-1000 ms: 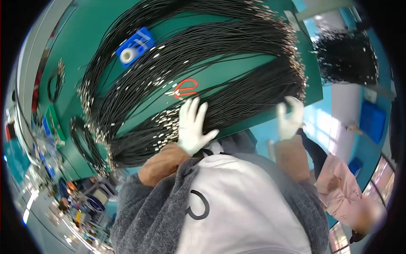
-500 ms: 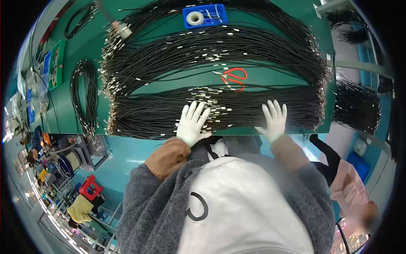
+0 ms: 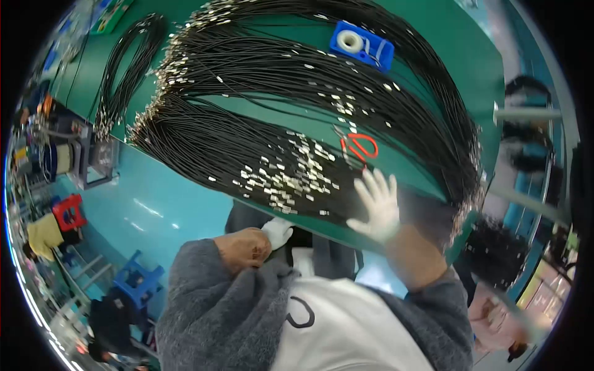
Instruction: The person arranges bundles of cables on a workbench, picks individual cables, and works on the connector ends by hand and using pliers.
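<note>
Head view of a worker's two gloved hands at a green table (image 3: 458, 37) bearing black cables. The near bundle (image 3: 216, 139) lies along the table's front edge, slanting down from left to right; pale tags (image 3: 312, 164) are clustered across its middle. The right hand (image 3: 377, 207), in a white glove, lies palm down over this bundle, right of the tags. Its grip is wide open, fingers spread, with hold of nothing; whether the palm presses on the cables cannot be told. The left hand (image 3: 278, 232), also white-gloved, is below the table's front edge, near the worker's body and apart from the bundle; how far its grip is closed, and on what, cannot be told.

Just beyond the right fingertips lie red-handled scissors (image 3: 374, 144). Behind them curves the middle bundle (image 3: 278, 68), and behind that the far bundle (image 3: 427, 62). A blue tray (image 3: 359, 57) containing a white roll (image 3: 350, 41) stands between these two, toward the right. A smaller looped bundle (image 3: 145, 26) lies at the table's left.
</note>
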### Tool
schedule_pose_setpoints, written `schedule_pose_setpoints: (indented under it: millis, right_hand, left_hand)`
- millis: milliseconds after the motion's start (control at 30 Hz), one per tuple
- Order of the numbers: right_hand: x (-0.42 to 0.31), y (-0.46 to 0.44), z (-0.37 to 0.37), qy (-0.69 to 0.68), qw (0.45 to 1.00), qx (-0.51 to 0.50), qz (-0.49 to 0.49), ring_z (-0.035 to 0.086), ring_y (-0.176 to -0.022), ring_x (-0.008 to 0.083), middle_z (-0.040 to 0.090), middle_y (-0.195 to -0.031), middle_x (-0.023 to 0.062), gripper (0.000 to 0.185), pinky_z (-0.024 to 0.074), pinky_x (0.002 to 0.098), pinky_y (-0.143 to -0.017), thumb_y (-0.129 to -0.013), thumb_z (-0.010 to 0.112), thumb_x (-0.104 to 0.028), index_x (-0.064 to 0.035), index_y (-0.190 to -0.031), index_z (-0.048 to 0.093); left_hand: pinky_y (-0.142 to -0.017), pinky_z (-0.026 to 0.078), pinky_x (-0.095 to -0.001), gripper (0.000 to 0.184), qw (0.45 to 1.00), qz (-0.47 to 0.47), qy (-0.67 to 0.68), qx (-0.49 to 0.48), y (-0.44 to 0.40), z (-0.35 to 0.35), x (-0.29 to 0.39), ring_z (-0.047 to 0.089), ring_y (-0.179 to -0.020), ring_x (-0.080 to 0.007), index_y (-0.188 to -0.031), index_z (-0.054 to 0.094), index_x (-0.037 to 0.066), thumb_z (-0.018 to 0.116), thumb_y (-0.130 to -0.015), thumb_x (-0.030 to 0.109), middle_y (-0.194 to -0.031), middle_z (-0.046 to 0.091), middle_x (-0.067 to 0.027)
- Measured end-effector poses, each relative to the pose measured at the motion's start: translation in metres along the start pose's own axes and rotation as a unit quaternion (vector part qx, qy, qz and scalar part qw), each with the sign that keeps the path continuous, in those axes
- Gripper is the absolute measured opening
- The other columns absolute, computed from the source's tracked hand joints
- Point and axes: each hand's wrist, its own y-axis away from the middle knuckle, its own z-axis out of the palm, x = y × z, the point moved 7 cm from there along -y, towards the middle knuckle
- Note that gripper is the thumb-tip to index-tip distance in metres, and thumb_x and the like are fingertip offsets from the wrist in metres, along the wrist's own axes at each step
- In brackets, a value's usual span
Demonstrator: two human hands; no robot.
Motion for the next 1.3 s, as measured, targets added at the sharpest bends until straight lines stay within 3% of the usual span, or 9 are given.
schedule_pose_setpoints:
  millis: [167, 700, 767, 867, 967, 1067, 1100, 1200, 1300]
  right_hand:
    - [-0.011, -0.013, -0.001, -0.061, 0.998, 0.026, 0.024, 0.040, -0.132, 0.0443, 0.043, -0.144, 0.0227, 0.079, 0.0233, 0.0607, -0.110, -0.072, 0.069, -0.050, -0.0034, -0.133, 0.052]
    - [-0.019, -0.008, 0.034, 0.020, 1.000, 0.004, -0.012, 0.035, -0.136, 0.0430, 0.032, -0.149, 0.0280, 0.085, 0.0275, 0.0506, -0.112, -0.089, 0.047, -0.059, -0.0002, -0.148, 0.031]
    - [-0.029, -0.007, 0.032, -0.006, 0.999, 0.038, -0.007, 0.037, -0.135, 0.0430, 0.034, -0.148, 0.0271, 0.079, 0.0270, 0.0510, -0.113, -0.085, 0.054, -0.046, -0.0004, -0.147, 0.033]
    - [-0.066, -0.016, 0.033, 0.118, 0.992, 0.039, 0.012, 0.035, -0.136, 0.0413, 0.035, -0.148, 0.0255, 0.074, 0.0261, 0.0498, -0.114, -0.090, 0.050, -0.045, -0.0005, -0.146, 0.034]
    - [-0.189, -0.041, 0.032, 0.111, 0.952, 0.263, -0.110, 0.042, -0.126, 0.0375, 0.044, -0.137, 0.0218, 0.061, 0.0333, 0.0459, -0.106, -0.087, 0.051, -0.039, -0.0024, -0.135, 0.042]
    - [-0.316, -0.115, 0.135, -0.043, 0.974, 0.008, -0.223, 0.062, -0.091, 0.0329, 0.067, -0.104, 0.0141, 0.035, 0.0501, 0.0414, -0.084, -0.067, 0.072, -0.010, -0.0014, -0.100, 0.067]
    - [-0.316, -0.137, 0.190, -0.127, 0.965, 0.028, -0.227, 0.062, -0.091, 0.0301, 0.067, -0.106, 0.0125, 0.032, 0.0495, 0.0395, -0.084, -0.070, 0.071, -0.009, -0.0013, -0.101, 0.067]
    - [-0.255, -0.207, 0.392, -0.277, 0.956, -0.092, 0.010, 0.063, -0.090, 0.0222, 0.068, -0.106, 0.0087, 0.025, 0.0485, 0.0317, -0.080, -0.080, 0.066, -0.013, -0.0032, -0.103, 0.067]
    - [-0.149, -0.209, 0.571, -0.198, 0.903, -0.254, 0.284, 0.062, -0.092, 0.0215, 0.066, -0.107, 0.0075, 0.025, 0.0484, 0.0325, -0.080, -0.083, 0.065, -0.017, -0.0043, -0.104, 0.065]
  left_hand:
    - [-0.090, 0.049, -0.0348, 0.031, 0.976, -0.213, -0.025, -0.031, -0.064, 0.049, -0.131, 0.061, -0.099, -0.0283, -0.114, 0.065, 0.010, 0.055, -0.089, 0.025, -0.109, 0.065, -0.0090]
    - [-0.090, 0.046, -0.0397, 0.037, 0.983, -0.147, 0.103, -0.045, -0.080, 0.069, -0.236, 0.061, -0.099, -0.0330, -0.109, 0.066, 0.008, 0.053, -0.089, 0.037, -0.107, 0.066, -0.0124]
    - [-0.090, 0.046, -0.0403, 0.038, 0.985, -0.129, 0.111, -0.030, -0.073, 0.065, -0.248, 0.060, -0.099, -0.0336, -0.109, 0.067, 0.008, 0.053, -0.089, 0.038, -0.106, 0.067, -0.0128]
    - [-0.089, 0.047, -0.0420, 0.044, 0.987, -0.137, 0.068, 0.051, -0.056, 0.036, -0.271, 0.061, -0.101, -0.0353, -0.109, 0.067, 0.007, 0.056, -0.086, 0.043, -0.110, 0.066, -0.0132]
    - [-0.081, 0.048, -0.0432, 0.027, 0.883, 0.025, 0.094, 0.459, 0.025, -0.054, -0.270, 0.062, -0.087, -0.0339, -0.090, 0.067, 0.007, 0.062, -0.078, 0.030, -0.097, 0.067, -0.0112]
    - [-0.075, 0.048, -0.0370, 0.017, 0.809, -0.077, 0.160, 0.561, 0.091, -0.092, -0.314, 0.061, -0.081, -0.0286, -0.093, 0.069, 0.009, 0.064, -0.079, 0.016, -0.091, 0.068, -0.0073]
    - [-0.067, 0.047, -0.0338, 0.013, 0.798, -0.109, 0.142, 0.575, 0.098, -0.089, -0.336, 0.059, -0.071, -0.0242, -0.091, 0.070, 0.009, 0.065, -0.080, 0.013, -0.082, 0.065, -0.0038]
    - [-0.059, 0.044, -0.0309, 0.009, 0.764, -0.171, 0.219, 0.582, 0.102, -0.078, -0.369, 0.055, -0.061, -0.0218, -0.086, 0.071, 0.010, 0.069, -0.077, 0.010, -0.071, 0.061, -0.0021]
    - [-0.054, 0.042, -0.0279, 0.010, 0.774, -0.167, 0.140, 0.595, 0.119, -0.086, -0.377, 0.052, -0.055, -0.0203, -0.082, 0.071, 0.010, 0.072, -0.073, 0.005, -0.065, 0.059, -0.0019]
